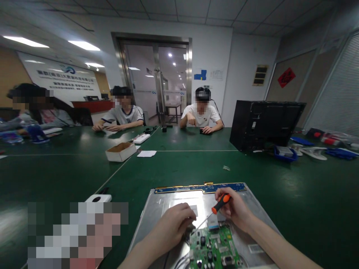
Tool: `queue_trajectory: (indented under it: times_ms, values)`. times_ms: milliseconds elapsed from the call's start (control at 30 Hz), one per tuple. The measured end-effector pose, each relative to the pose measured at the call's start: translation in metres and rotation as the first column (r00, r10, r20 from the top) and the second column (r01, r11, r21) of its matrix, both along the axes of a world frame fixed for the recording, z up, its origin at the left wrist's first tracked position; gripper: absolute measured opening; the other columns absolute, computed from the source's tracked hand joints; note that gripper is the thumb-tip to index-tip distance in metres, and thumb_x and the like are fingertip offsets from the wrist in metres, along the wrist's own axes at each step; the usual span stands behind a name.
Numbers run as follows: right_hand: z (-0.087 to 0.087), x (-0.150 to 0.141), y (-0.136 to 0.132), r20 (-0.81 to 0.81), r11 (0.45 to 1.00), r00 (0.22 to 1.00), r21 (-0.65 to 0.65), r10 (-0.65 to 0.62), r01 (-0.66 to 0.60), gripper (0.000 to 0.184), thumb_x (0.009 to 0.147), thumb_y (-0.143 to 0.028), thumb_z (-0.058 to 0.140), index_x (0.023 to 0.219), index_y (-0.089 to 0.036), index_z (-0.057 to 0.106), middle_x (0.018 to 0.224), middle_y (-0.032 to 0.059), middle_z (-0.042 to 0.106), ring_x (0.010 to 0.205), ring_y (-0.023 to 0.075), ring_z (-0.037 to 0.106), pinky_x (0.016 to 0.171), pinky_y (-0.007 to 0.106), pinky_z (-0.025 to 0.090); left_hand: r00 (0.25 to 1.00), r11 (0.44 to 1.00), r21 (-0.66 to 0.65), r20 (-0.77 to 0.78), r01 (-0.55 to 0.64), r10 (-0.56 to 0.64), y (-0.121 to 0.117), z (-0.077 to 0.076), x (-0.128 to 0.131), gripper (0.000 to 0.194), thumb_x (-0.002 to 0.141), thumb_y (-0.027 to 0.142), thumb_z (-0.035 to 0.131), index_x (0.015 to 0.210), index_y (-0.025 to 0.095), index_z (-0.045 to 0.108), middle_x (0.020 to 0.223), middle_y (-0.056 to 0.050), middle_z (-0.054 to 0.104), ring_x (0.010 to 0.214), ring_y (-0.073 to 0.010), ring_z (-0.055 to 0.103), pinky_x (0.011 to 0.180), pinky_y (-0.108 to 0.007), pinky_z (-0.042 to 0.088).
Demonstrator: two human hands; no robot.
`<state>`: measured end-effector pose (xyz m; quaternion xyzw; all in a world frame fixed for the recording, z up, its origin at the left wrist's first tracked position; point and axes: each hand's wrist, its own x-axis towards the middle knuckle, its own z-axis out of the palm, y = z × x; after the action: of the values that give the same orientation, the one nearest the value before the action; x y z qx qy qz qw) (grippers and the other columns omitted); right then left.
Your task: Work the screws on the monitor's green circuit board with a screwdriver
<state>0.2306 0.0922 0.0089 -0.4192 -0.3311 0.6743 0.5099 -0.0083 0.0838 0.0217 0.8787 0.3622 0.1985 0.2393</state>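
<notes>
My right hand [234, 209] is closed around the orange and black handle of a screwdriver [221, 203]. Its thin shaft slants down to the left, and the tip meets the upper left corner of a green circuit board [214, 246]. Close to that corner is my left hand [176, 223], its fingers curled; whatever they pinch is hidden. The board lies on a silvery metal panel [157, 209]. A flat ribbon cable [213, 222] runs to the board's top edge, and a narrow blue circuit strip [185, 189] lines the panel's far edge.
A white open box [121, 152] and a white device [98, 198] lie to the left on the green table [179, 168]. A black monitor [266, 123] stands at the right beside a blue tray [285, 153]. Several people sit across the table.
</notes>
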Motion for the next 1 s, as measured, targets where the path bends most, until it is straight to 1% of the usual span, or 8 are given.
queue_trajectory:
  times_ms: [133,233,333,533,633,833,1000]
  values:
    - [0.001,-0.003,-0.002,0.009,1.000,1.000,-0.002,-0.007,0.007,0.034,0.064,-0.050,0.069,0.059,-0.017,0.062,0.031,-0.0083,0.035,0.031,0.0046,0.025,0.036,0.020,0.013,0.999,0.998,-0.059,0.042,0.003,0.000,-0.001,0.003,-0.002,0.021,0.086,0.003,0.054,0.085,0.018,0.068,0.088,-0.004,0.067,0.083,-0.0179,0.059,0.074,-0.027,0.040]
    - [0.002,-0.004,-0.004,0.017,1.000,1.000,-0.001,-0.009,0.010,0.037,0.063,-0.053,0.069,0.059,-0.017,0.062,0.030,-0.0085,0.034,0.031,0.0047,0.026,0.037,0.020,0.014,0.998,0.992,-0.118,0.050,-0.040,0.046,-0.003,0.008,-0.002,0.014,0.082,0.006,0.062,0.084,0.018,0.069,0.083,-0.001,0.066,0.077,-0.0163,0.058,0.071,-0.026,0.039]
    - [0.002,-0.005,-0.006,0.026,1.000,1.000,-0.009,-0.008,0.009,0.039,0.064,-0.055,0.070,0.061,-0.017,0.063,0.032,-0.0086,0.036,0.031,0.0044,0.028,0.037,0.019,0.014,0.994,0.981,-0.181,0.066,-0.074,0.088,-0.005,0.011,-0.002,0.010,0.080,0.009,0.065,0.083,0.017,0.070,0.079,0.000,0.065,0.072,-0.0148,0.056,0.068,-0.024,0.039]
    - [0.001,-0.005,-0.006,0.036,1.000,0.999,-0.016,-0.010,0.011,0.038,0.064,-0.054,0.071,0.061,-0.017,0.061,0.033,-0.0099,0.033,0.032,0.0041,0.027,0.037,0.018,0.014,0.991,0.945,-0.314,0.057,-0.096,0.119,-0.006,0.013,-0.001,0.023,0.069,0.003,0.061,0.081,0.018,0.072,0.078,0.001,0.067,0.072,-0.0145,0.057,0.064,-0.021,0.039]
    - [0.000,-0.006,-0.005,0.040,1.000,0.999,-0.017,-0.009,0.009,0.036,0.065,-0.052,0.071,0.062,-0.017,0.061,0.033,-0.0098,0.035,0.032,0.0041,0.026,0.037,0.018,0.013,0.989,0.927,-0.360,0.058,-0.106,0.136,-0.005,0.012,-0.001,0.023,0.066,0.003,0.060,0.078,0.018,0.073,0.074,0.002,0.065,0.069,-0.0135,0.055,0.061,-0.020,0.037]
    - [-0.002,-0.006,-0.004,0.038,1.000,0.999,-0.017,0.006,-0.005,0.036,0.067,-0.052,0.071,0.063,-0.017,0.060,0.034,-0.0102,0.034,0.031,0.0045,0.026,0.037,0.018,0.012,0.986,0.917,-0.389,0.095,-0.088,0.135,-0.001,0.005,0.000,0.021,0.064,0.002,0.061,0.069,0.017,0.075,0.065,0.003,0.061,0.062,-0.0116,0.051,0.057,-0.019,0.035]
    - [-0.003,-0.005,-0.003,0.037,1.000,0.999,-0.008,0.011,-0.011,0.039,0.068,-0.055,0.071,0.064,-0.018,0.059,0.035,-0.0095,0.038,0.032,0.0041,0.026,0.036,0.018,0.012,0.987,0.922,-0.378,0.101,-0.079,0.126,0.001,0.003,-0.001,0.017,0.067,0.006,0.065,0.070,0.018,0.077,0.065,0.002,0.063,0.063,-0.0121,0.052,0.057,-0.019,0.035]
